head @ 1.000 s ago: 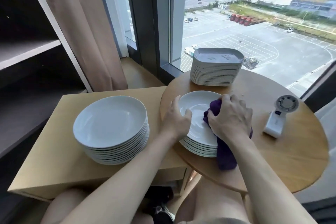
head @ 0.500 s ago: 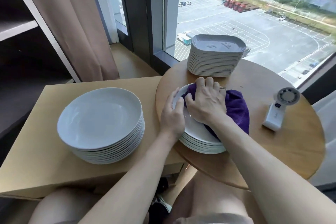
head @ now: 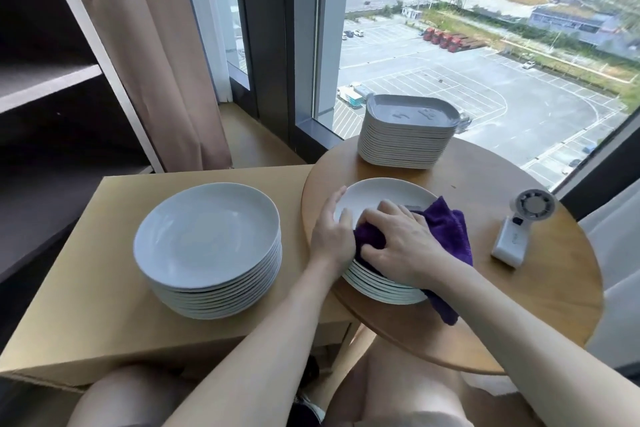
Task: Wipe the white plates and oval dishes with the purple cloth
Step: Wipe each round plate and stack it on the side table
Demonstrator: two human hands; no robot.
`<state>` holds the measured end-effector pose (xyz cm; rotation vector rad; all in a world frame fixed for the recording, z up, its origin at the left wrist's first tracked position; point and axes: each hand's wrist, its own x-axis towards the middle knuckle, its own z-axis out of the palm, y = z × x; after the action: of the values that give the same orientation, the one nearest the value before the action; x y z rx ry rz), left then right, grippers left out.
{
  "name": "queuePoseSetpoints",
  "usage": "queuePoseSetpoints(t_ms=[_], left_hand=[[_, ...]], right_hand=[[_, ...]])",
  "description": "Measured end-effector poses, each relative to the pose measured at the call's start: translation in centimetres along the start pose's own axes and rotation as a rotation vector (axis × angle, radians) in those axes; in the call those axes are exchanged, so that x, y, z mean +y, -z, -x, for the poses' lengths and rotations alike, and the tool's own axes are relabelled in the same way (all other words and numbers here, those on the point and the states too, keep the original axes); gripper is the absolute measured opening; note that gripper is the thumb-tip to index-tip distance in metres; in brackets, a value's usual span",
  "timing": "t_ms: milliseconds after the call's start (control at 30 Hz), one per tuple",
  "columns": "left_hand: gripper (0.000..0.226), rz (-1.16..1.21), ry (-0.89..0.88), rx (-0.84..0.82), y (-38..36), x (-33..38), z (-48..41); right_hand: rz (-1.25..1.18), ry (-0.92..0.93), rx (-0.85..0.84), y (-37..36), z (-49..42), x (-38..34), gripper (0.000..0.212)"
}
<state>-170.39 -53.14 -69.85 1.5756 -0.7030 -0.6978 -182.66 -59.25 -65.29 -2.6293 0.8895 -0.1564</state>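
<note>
A stack of white round plates [head: 379, 198] sits at the near left of the round wooden table [head: 540, 302]. My right hand [head: 401, 244] presses the purple cloth [head: 446, 229] onto the near left part of the top plate, fingers spread over the bunched cloth. My left hand [head: 330, 236] holds the left rim of that stack. The cloth's tail hangs over the stack's near right edge. A second stack of white plates [head: 207, 236] stands on the cardboard box [head: 86, 288] to the left. A stack of oval dishes [head: 408, 130] is at the table's far side.
A small white handheld fan [head: 519, 229] lies on the right of the table. A beige curtain [head: 156, 45] and dark shelving [head: 45, 80] stand at the left, with the window right behind the table. My knees are below the table edge.
My right hand has swept the cloth from the plate's far side round to its near left. My left hand has stayed on the left rim. The camera has tilted slightly.
</note>
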Motion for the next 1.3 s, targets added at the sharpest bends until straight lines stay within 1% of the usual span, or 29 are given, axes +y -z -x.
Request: queuePoseSetpoints(t_ms=[67, 133, 233, 367, 467, 533, 567, 633, 700, 767, 867, 1033, 1133, 1233, 1300], left_hand=[[0.061, -0.004, 0.03, -0.024, 0.2, 0.1, 0.0], [0.067, -0.012, 0.052, -0.047, 0.3, 0.1, -0.1], [0.067, 0.002, 0.065, -0.065, 0.4, 0.2, -0.1], [0.067, 0.03, 0.067, -0.077, 0.4, -0.1, -0.4], [0.065, 0.031, 0.049, -0.077, 0.4, -0.5, -0.5], [0.065, 0.048, 0.036, -0.076, 0.4, -0.7, -0.7], [0.065, 0.058, 0.031, -0.071, 0.4, -0.9, -0.8], [0.06, 0.07, 0.012, -0.046, 0.2, -1.1, -0.9], [0.049, 0.072, -0.009, -0.013, 0.1, -1.4, -1.1], [0.042, 0.074, -0.025, 0.0, -0.1, -1.5, -1.2], [0.038, 0.103, -0.029, 0.007, -0.2, -1.6, -1.1], [0.037, 0.13, -0.061, 0.029, -0.3, -1.5, -1.0], [0.037, 0.144, -0.079, 0.039, -0.5, -1.2, -0.9], [0.038, 0.166, -0.09, 0.034, -0.5, -1.0, -0.8], [0.04, 0.153, -0.081, 0.032, -0.4, -0.8, -0.7]], right_hand=[[0.073, -0.028, -0.019, 0.7, 0.9, 0.6, 0.024], [0.207, -0.071, 0.016, 1.2, 1.6, 1.9, 0.027], [0.384, -0.148, 0.099, 1.4, 1.7, 3.6, 0.031], [0.455, -0.222, 0.135, 1.8, -0.5, 5.1, 0.027], [0.505, -0.218, 0.175, 1.9, -2.5, 5.9, 0.041], [0.493, -0.177, 0.226, 1.6, -3.7, 6.0, 0.047], [0.48, -0.155, 0.249, 1.3, -4.4, 6.0, 0.046], [0.468, -0.127, 0.298, 0.7, -5.4, 5.6, 0.039], [0.461, -0.117, 0.346, 0.0, -6.3, 5.2, 0.032], [0.445, -0.104, 0.388, -0.6, -6.9, 4.8, 0.03], [0.399, -0.072, 0.434, -1.1, -7.3, 4.6, 0.028], [0.283, -0.09, 0.421, -1.2, -7.7, 3.6, 0.036], [0.227, -0.124, 0.384, -1.3, -7.7, 2.5, 0.033], [0.206, -0.066, 0.322, -2.1, -7.0, 0.3, 0.026], [0.199, -0.007, 0.27, -2.7, -6.1, -0.9, 0.028]])
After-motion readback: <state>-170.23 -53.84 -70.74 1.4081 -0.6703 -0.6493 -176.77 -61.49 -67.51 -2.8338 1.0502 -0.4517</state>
